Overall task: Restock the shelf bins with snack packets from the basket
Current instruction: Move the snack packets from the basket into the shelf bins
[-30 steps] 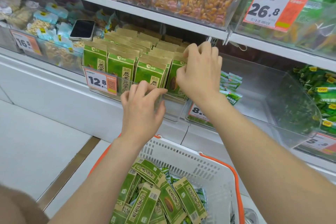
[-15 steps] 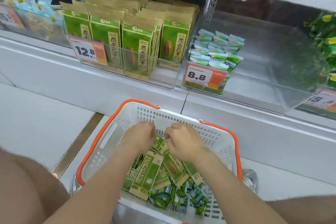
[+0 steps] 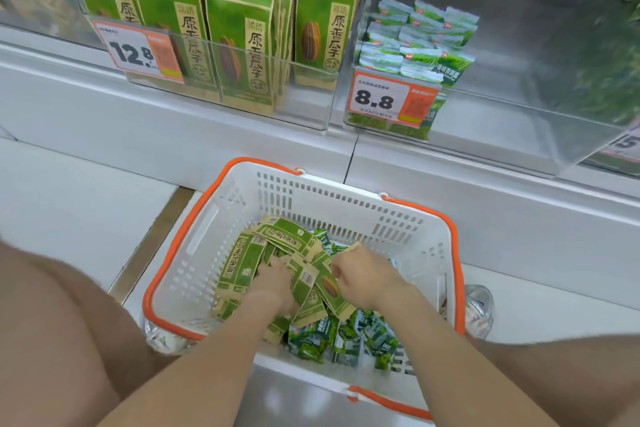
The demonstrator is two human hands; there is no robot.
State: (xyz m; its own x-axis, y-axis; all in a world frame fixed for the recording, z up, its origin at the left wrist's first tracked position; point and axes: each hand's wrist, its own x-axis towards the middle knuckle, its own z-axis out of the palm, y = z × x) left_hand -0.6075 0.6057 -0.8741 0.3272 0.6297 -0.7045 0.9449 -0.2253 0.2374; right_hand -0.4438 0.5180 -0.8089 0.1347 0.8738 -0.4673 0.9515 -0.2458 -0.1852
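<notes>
The hands were at the bin point(image 3: 304, 104) a second ago; now they are digging in the basket point(image 3: 346, 210); the left hand point(image 3: 277, 284) is sinking among the packets point(image 3: 242, 260), its grip hidden; the right hand point(image 3: 367, 279) is pinching one; I think the next refill is starting.

Price tags point(image 3: 143, 54) on bins: 12.8, 8.8 (packet print: 原香瓜子)

Burying the fingertips of the left hand point(image 3: 277, 282) among the seed packets point(image 3: 242, 260) in the basket point(image 3: 415, 250), cropping the tops of the shelved packets point(image 3: 239, 28) at the upper edge, slicing the far-right price tag point(image 3: 627, 146) at the side, blurring small print on the 8.8 tag point(image 3: 391, 99).
</notes>
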